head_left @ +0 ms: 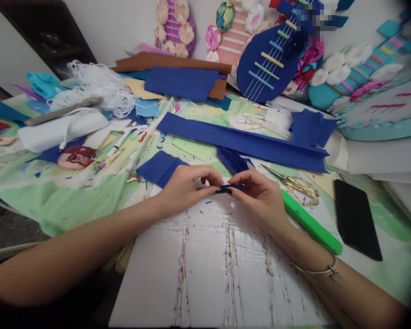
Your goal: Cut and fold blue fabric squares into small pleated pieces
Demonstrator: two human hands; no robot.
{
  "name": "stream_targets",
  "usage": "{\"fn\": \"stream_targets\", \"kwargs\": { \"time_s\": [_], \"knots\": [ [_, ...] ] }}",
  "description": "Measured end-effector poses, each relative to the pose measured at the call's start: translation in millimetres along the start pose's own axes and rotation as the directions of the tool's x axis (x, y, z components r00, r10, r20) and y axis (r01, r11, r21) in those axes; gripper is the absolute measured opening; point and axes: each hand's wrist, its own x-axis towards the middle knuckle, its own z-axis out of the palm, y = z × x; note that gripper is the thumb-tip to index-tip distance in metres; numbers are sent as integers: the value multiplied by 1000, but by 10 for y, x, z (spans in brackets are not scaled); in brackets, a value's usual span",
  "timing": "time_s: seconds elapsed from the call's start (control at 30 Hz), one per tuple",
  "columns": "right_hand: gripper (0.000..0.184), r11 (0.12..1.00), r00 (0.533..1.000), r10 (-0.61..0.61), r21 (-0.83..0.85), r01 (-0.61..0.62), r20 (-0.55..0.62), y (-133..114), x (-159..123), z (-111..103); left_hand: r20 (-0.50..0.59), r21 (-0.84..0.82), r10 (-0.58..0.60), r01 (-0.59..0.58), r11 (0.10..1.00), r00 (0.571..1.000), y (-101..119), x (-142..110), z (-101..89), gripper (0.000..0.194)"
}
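Observation:
My left hand (188, 187) and my right hand (260, 194) meet over a white scored board (219, 265). Both pinch a small folded strip of dark blue crepe paper (228, 188) between their fingertips. The fingers of each hand are curled and pressed on the strip. A folded blue paper piece (159, 168) lies just behind my left hand. Another crumpled blue piece (233, 160) sits behind my right hand. A bracelet circles my right wrist.
Gold-handled scissors (296, 185), a green bar (310, 223) and a black phone (356, 219) lie to the right. A long blue paper band (239, 141) crosses the table. Decorated guitar-shaped crafts (270, 59), white string (99, 89) and paper scraps crowd the back.

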Motion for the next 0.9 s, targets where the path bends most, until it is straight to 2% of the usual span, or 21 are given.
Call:
{"fn": "stream_targets", "kwargs": {
  "time_s": [0.27,0.4,0.57,0.77,0.9],
  "knots": [
    [10,994,998,45,-99,-48,-36,-2,15,-40,-46,40,-11,13,999,999,12,1,-18,9],
    [7,986,996,55,-154,-64,-63,-3,16,-60,-35,51,-18,20,998,999,10,-3,-21,10],
    [13,977,994,62,-196,-78,-87,9,12,-81,-45,51,-17,20,998,999,2,2,-22,8],
    [18,996,998,-24,-86,29,58,11,-2,-41,19,9,27,-27,1000,999,-10,6,4,7],
    [9,985,995,-104,-134,104,11,11,-9,-42,-2,4,7,-7,1000,1000,-25,10,-13,12]
  ]
}}
